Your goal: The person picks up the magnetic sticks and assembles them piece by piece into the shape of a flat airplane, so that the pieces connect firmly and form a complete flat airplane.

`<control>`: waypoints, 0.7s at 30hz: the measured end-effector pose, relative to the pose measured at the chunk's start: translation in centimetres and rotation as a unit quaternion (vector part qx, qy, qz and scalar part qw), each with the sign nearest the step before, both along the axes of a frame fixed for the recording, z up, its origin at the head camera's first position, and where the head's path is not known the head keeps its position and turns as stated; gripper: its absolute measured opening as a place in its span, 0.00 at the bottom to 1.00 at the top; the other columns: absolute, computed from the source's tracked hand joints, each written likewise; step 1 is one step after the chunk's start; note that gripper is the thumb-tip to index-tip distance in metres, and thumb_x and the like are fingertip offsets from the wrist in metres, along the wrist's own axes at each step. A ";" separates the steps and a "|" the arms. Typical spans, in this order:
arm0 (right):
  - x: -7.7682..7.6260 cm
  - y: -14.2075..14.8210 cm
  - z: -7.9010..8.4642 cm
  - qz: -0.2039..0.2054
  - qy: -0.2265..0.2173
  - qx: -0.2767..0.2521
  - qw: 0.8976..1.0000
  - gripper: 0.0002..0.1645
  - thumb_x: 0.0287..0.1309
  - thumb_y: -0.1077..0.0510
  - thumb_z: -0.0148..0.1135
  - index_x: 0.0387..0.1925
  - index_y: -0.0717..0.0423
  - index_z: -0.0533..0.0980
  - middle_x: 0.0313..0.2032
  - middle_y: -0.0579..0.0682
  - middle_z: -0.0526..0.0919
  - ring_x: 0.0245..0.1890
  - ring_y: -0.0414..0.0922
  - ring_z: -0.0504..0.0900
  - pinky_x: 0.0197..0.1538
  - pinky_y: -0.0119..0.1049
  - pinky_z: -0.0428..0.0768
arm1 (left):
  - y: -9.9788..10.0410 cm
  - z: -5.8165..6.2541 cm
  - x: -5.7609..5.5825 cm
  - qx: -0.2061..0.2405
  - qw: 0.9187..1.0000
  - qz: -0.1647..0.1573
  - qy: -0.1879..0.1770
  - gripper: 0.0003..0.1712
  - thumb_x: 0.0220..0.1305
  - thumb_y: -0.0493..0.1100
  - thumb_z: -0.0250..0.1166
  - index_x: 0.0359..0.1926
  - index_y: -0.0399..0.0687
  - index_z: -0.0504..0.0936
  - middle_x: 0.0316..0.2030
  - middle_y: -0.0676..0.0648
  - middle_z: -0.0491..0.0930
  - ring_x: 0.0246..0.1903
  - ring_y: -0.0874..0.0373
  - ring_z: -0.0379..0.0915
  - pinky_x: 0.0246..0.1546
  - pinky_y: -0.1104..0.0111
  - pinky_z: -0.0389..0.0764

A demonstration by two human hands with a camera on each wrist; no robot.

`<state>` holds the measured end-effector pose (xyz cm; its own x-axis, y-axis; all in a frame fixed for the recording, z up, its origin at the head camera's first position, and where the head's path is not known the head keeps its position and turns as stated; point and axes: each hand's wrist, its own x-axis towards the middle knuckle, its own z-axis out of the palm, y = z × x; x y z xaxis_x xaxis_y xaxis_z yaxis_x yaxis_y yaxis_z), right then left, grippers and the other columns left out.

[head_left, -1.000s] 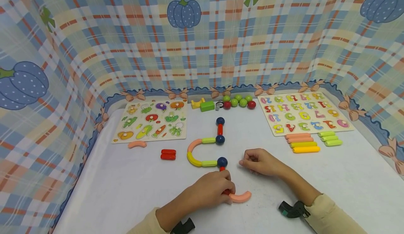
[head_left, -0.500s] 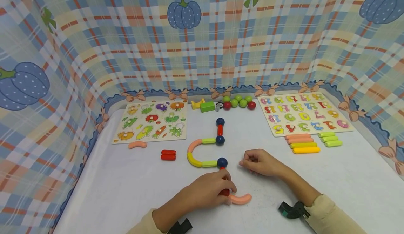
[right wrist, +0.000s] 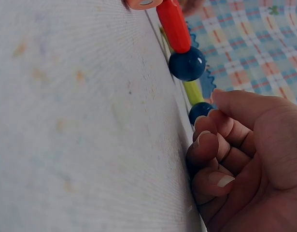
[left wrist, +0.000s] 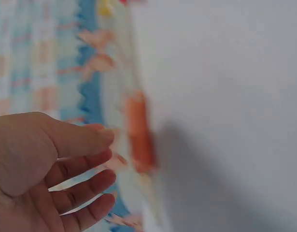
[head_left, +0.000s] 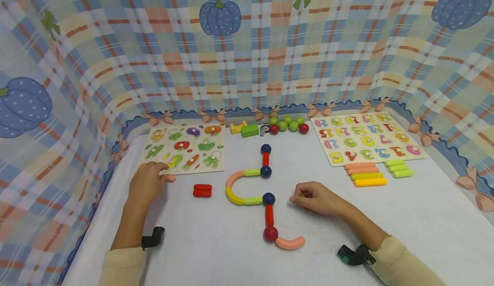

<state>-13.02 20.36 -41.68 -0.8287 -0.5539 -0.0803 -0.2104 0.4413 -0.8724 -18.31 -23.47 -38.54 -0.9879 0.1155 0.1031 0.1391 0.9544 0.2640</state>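
My left hand reaches over the lower left corner of the vegetable puzzle board, close to a curved pink piece. In the left wrist view its fingers are spread and relaxed, apart from that curved piece. My right hand rests on the table with loosely curled fingers and holds nothing. Left of it lies a joined chain of rods and balls: red rods, blue balls, green rods, a yellow and a pink curve. Its near end has a red ball and a curved pink piece.
Two red rods lie right of my left hand. A number puzzle board is at the back right, with loose yellow rods, pink rods and green rods before it. Green balls, red balls and blocks line the back.
My left hand has let go of the chain's near end and moved left and away to the loose curved pink piece. The red rod and ball are uncovered. My right hand has stayed put.
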 end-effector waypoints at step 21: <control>-1.2 0.9 -3.2 0.003 0.003 -0.005 1.000 0.13 0.58 0.49 0.57 0.26 0.55 0.73 0.16 0.49 0.73 0.15 0.43 0.71 0.20 0.31 0.71 | 8.5 3.1 -5.4 0.007 0.991 -0.121 -0.065 0.18 0.54 0.55 0.64 0.43 0.51 0.83 0.30 0.51 0.79 0.29 0.58 0.72 0.27 0.65 0.74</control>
<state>-14.26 21.23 -44.91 -0.8260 -0.5594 -0.0694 -0.2186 0.4313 -0.8753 -23.68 -14.95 -35.47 -0.9367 0.3497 -0.0196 0.3272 0.8938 0.3067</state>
